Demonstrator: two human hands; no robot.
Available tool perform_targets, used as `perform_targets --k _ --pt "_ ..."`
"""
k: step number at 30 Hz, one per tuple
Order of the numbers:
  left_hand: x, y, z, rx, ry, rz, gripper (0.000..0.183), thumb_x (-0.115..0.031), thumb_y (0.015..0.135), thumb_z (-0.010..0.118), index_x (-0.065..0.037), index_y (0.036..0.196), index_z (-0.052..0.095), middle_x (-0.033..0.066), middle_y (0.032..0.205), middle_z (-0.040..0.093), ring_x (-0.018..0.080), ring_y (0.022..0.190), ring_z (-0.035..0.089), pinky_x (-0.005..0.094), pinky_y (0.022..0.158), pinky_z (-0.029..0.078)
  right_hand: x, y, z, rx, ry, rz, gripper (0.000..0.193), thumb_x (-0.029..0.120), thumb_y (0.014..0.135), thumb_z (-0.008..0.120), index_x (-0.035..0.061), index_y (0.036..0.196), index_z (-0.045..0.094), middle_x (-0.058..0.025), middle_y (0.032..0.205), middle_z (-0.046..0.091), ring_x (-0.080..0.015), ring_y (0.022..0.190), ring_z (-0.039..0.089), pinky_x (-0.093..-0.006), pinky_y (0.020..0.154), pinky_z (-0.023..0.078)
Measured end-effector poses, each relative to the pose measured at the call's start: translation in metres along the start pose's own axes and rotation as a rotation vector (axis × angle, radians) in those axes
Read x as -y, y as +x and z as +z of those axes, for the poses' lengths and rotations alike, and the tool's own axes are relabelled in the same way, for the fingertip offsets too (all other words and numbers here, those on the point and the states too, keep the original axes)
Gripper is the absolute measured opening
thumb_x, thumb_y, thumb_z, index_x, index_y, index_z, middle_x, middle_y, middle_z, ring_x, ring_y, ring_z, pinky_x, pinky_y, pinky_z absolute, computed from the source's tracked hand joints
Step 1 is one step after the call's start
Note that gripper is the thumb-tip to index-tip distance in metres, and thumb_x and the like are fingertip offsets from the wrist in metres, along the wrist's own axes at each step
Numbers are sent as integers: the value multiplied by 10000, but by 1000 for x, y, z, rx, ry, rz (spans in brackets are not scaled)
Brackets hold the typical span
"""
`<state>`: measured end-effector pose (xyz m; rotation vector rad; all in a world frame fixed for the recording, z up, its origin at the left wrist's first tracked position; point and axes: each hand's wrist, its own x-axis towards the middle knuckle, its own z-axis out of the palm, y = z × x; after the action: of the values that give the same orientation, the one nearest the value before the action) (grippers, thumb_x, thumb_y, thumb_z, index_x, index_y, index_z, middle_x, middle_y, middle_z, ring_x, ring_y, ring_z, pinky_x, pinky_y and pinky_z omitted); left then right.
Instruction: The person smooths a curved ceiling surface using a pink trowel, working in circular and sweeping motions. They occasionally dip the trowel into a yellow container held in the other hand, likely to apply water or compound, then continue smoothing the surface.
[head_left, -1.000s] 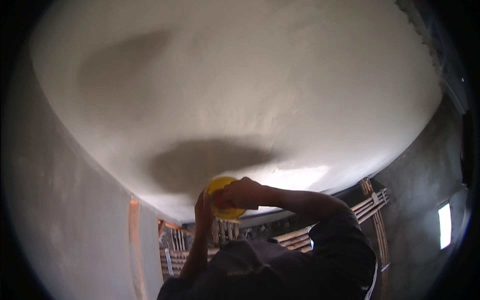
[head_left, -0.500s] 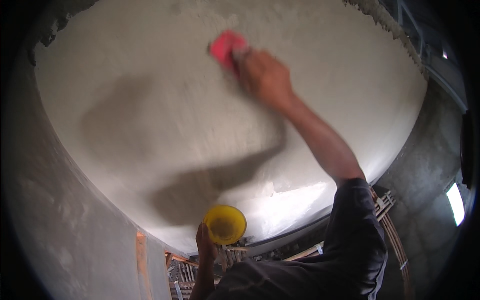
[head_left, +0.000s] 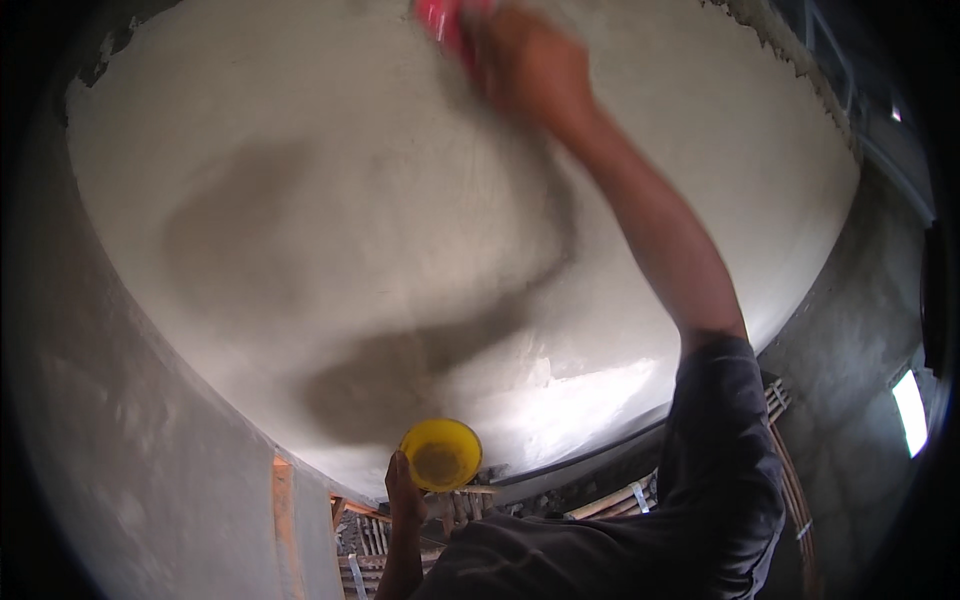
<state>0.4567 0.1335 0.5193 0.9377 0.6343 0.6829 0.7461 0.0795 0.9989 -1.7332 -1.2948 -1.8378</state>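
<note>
Below the wall, note light poles (head_left: 612,498) laid crosswise behind your torso. More poles (head_left: 793,490) stand upright at the right, beyond your sleeve (head_left: 725,430); the sleeve and the dark shirt hide part of this structure. An orange-brown strip (head_left: 285,510) runs upright at the lower left. Your right forearm (head_left: 660,230) crosses in front of the wall and blocks the view of the area behind it.

The pale wall (head_left: 380,210) fills the centre. Its upper right edge is ragged. It carries soft dark shadows at the left and low centre, and a bright patch of light low on the right. A grey wall (head_left: 130,400) adjoins at the left; at the right, a bright opening (head_left: 910,413) shows in a darker wall (head_left: 840,320).

Your left grip (head_left: 404,492) is closed on the near-left rim of the yellow bowl (head_left: 440,454), low before the wall; the bowl's mouth faces you and its bottom shows a dark greyish area. Your right grip (head_left: 532,70), blurred, is closed around the red piece (head_left: 441,20), high at the wall and cut by the top edge. Contact with the wall cannot be confirmed.
</note>
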Motion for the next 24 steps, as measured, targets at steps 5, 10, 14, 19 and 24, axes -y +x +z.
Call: perform_targets --k 5,10,14,19,24 --pt "-5 -4 1 27 214 101 513 -442 1055 395 -48 1373 476 131 1260 577 263 1127 616 412 860 558 16 -1 1 101 142 147 212 161 862 637 141 1071 661 -113 995 679 -257 892 688 -379 641 556" --pt "26 11 -10 -17 34 31 520 -450 1049 407 -49 1370 480 123 1272 570 265 1141 609 408 865 556 39 -105 2 393 177 3 313 142 822 654 160 1133 621 -112 980 662 -306 911 666 -435 691 558" --pt "22 4 -12 30 91 -8 538 -472 1040 419 -56 1376 479 122 1284 562 271 1148 605 422 872 556 -17 17 -24 298 142 425 179 165 853 644 150 1031 668 -116 947 668 -337 800 656 -428 677 534" --pt "12 12 -5 55 47 5 518 -449 1053 395 -59 1384 473 128 1293 561 274 1151 606 444 874 559 12 -75 21 -138 131 55 207 161 860 657 152 1064 687 -108 923 672 -312 842 672 -415 683 546" --pt "2 9 3 59 -38 -35 471 -396 1070 381 -36 1348 504 123 1247 594 247 1119 616 392 910 526 -24 -109 -12 30 27 149 264 65 843 654 138 1093 692 -90 880 663 -302 759 645 -412 632 537"
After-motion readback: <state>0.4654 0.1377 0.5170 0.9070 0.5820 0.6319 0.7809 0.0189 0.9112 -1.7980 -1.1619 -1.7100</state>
